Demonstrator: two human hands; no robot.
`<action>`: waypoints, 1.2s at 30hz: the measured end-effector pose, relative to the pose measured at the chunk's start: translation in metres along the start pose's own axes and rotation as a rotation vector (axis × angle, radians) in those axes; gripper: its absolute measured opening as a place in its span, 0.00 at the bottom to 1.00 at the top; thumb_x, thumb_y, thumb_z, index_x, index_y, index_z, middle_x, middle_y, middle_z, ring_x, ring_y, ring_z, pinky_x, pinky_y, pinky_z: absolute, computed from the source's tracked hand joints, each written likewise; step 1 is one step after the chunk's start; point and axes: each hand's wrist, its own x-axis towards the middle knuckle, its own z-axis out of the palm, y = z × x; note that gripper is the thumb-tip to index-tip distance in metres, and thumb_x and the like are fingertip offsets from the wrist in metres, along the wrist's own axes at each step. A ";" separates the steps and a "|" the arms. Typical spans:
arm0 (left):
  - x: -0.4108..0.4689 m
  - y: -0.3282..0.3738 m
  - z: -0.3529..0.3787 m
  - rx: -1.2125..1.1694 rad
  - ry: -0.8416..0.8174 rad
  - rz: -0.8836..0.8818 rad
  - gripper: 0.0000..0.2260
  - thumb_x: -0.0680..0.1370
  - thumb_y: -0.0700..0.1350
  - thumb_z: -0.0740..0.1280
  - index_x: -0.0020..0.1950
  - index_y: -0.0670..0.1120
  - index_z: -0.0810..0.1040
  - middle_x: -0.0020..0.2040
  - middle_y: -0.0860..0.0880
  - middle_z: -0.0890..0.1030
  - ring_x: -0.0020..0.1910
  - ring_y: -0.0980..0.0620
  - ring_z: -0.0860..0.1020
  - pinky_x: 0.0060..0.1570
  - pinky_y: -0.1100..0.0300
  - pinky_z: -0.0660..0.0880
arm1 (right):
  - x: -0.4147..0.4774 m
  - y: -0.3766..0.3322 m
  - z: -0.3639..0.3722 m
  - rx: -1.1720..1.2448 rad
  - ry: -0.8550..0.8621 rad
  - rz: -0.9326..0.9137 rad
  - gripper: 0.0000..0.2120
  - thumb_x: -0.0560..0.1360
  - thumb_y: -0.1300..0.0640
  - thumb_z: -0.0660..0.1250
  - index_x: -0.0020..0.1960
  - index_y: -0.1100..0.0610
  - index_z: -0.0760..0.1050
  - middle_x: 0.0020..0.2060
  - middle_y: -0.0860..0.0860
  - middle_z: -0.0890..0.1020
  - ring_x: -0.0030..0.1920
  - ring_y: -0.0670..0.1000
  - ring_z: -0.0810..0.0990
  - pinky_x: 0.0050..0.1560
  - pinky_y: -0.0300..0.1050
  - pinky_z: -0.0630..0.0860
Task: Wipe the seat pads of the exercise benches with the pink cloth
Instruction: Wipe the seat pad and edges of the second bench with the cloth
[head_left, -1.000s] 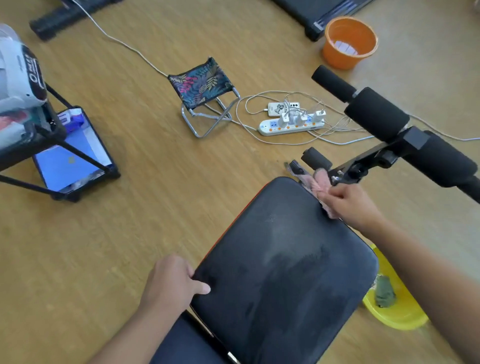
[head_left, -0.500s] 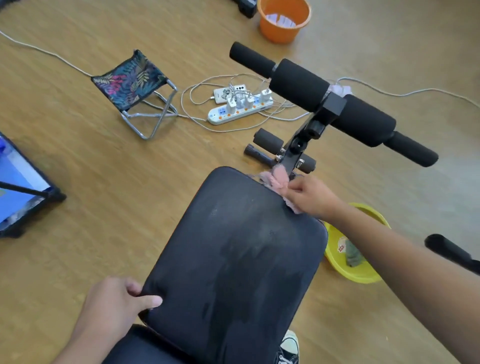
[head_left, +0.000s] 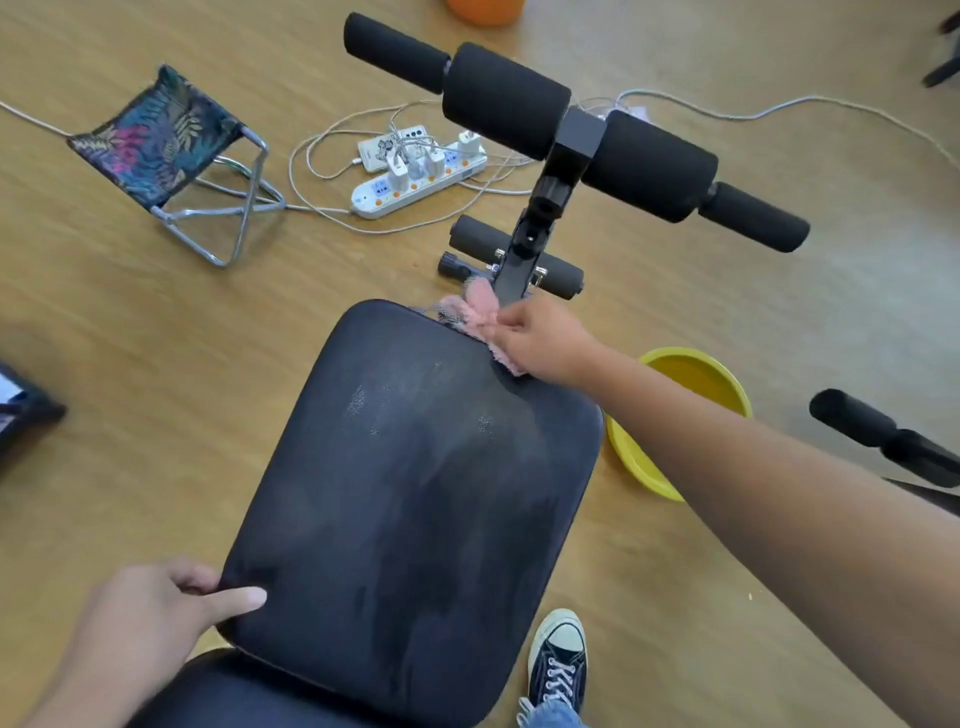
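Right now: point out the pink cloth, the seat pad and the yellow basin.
pink cloth (head_left: 475, 312), head view, fluffy middle beside the right hand.
seat pad (head_left: 415, 493), head view, centre of the dark top surface.
yellow basin (head_left: 693, 358), head view, far rim.

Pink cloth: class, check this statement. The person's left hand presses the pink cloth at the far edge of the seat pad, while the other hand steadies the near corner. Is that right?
Not quite: the hands are swapped. In the head view, the right hand presses the pink cloth at the far edge of the seat pad, while the left hand steadies the near corner.
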 end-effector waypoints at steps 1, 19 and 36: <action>0.000 -0.002 0.001 0.010 -0.007 0.001 0.12 0.54 0.50 0.87 0.28 0.54 0.85 0.26 0.52 0.84 0.36 0.44 0.83 0.46 0.45 0.79 | -0.019 0.022 -0.007 0.007 0.028 0.049 0.24 0.81 0.49 0.66 0.31 0.56 0.63 0.29 0.53 0.63 0.33 0.51 0.61 0.33 0.44 0.60; 0.002 -0.009 0.005 -0.049 -0.015 -0.021 0.24 0.42 0.69 0.74 0.34 0.61 0.84 0.34 0.48 0.86 0.41 0.45 0.82 0.52 0.43 0.77 | -0.155 0.055 0.092 0.973 0.748 0.677 0.21 0.78 0.52 0.72 0.30 0.55 0.69 0.24 0.45 0.65 0.29 0.46 0.60 0.29 0.39 0.60; -0.012 0.012 0.002 -0.014 0.012 0.011 0.14 0.63 0.48 0.84 0.36 0.44 0.82 0.41 0.48 0.84 0.45 0.43 0.80 0.49 0.50 0.73 | -0.253 0.061 0.180 1.006 0.380 0.719 0.25 0.77 0.56 0.73 0.28 0.58 0.63 0.28 0.51 0.62 0.34 0.49 0.60 0.38 0.45 0.58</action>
